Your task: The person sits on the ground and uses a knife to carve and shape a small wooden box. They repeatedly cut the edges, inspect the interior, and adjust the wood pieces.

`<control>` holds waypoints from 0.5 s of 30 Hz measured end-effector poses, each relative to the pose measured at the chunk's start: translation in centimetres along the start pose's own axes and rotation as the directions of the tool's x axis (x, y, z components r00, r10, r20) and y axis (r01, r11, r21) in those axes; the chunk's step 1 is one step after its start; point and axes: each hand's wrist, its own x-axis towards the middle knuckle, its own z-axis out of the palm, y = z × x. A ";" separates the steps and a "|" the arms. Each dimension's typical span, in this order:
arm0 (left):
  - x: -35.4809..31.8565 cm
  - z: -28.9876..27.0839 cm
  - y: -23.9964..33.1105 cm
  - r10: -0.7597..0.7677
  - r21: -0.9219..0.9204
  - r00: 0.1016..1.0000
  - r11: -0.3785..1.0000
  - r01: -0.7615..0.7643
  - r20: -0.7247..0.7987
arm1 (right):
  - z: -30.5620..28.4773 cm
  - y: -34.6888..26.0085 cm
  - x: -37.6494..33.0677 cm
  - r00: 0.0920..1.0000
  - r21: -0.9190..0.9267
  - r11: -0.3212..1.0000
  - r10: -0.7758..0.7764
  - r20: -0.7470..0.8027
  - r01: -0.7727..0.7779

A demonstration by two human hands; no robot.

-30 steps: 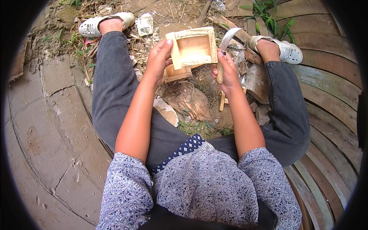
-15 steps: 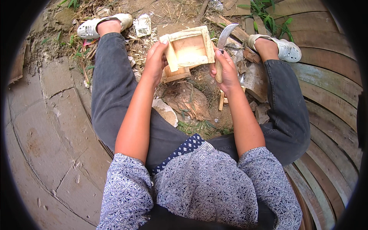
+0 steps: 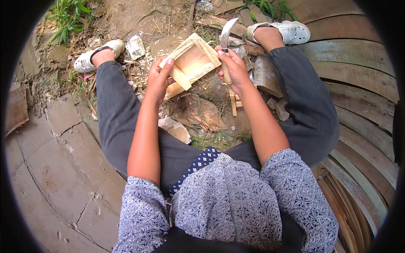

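Observation:
A small open box of pale wood (image 3: 193,60) is tilted between my hands, its hollow side facing me. My left hand (image 3: 156,83) is closed on its left end, thumb across the near-left corner. In my right hand (image 3: 237,72) is a hooked knife (image 3: 228,31) with a wooden handle. Its curved blade points up and away, clear of the wood. The fingers of that hand are right by the box's right corner; whether they press on it, I cannot tell. Partly hidden beneath the box is another piece of pale wood (image 3: 174,90).
A rough block of wood (image 3: 200,114) lies between my legs, beside a pale stone (image 3: 174,130). A small wooden frame (image 3: 233,102) sits under my right forearm. Wood chips and scraps litter the dirt. Weathered planks (image 3: 358,69) are on the right, cracked paving (image 3: 63,168) on the left.
The box has turned, its right end swinging nearer to me. Both hands have shifted slightly left in view with the box and knife. The whole view has also shifted.

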 end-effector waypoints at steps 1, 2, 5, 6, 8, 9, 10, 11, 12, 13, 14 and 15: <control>0.0 0.2 0.2 0.000 -0.033 1.000 0.999 0.000 0.011 | -0.1 -0.1 0.0 1.000 0.009 1.000 -0.008 0.001 0.008; -0.1 0.4 0.3 0.001 -0.066 1.000 0.998 0.000 0.021 | -0.1 -0.2 0.0 1.000 0.017 1.000 -0.016 0.004 0.016; -0.4 0.8 0.4 0.014 -0.145 1.000 0.989 -0.011 0.015 | 0.0 -0.5 -0.1 0.999 0.055 0.998 -0.034 0.022 0.033; -0.4 0.9 0.4 0.015 -0.165 1.000 0.986 -0.012 0.016 | 0.1 -0.5 -0.1 0.999 0.070 0.997 -0.039 0.030 0.036; -0.5 1.0 0.4 0.009 -0.164 1.000 0.986 -0.007 0.016 | 0.1 -0.6 -0.2 0.998 0.068 0.997 -0.043 0.035 0.041; -0.5 1.0 0.5 0.006 -0.164 1.000 0.986 -0.004 0.017 | 0.1 -0.6 -0.2 0.998 0.068 0.997 -0.046 0.037 0.043; -0.5 1.1 0.5 0.009 -0.169 1.000 0.986 -0.004 0.026 | 0.1 -0.6 -0.2 0.999 0.062 0.997 -0.045 0.024 0.044; -0.6 1.2 0.5 0.011 -0.174 0.999 0.985 -0.005 0.035 | 0.1 -0.5 -0.2 0.999 0.057 0.997 -0.044 0.011 0.044; -0.5 1.2 0.5 0.014 -0.179 0.999 0.984 -0.005 0.045 | 0.0 -0.5 -0.1 0.999 0.053 0.998 -0.044 -0.002 0.044; -0.5 1.0 0.4 0.009 -0.186 0.998 0.983 0.004 0.066 | 0.1 -0.5 -0.1 0.999 0.046 0.998 -0.044 -0.017 0.045; -0.5 0.7 0.3 0.003 -0.193 0.996 0.981 0.014 0.087 | 0.2 -0.6 0.0 0.998 0.041 0.998 -0.045 -0.032 0.046; -0.5 0.5 0.1 -0.002 -0.199 0.994 0.980 0.023 0.108 | 0.2 -0.7 0.0 0.998 0.035 0.998 -0.046 -0.047 0.047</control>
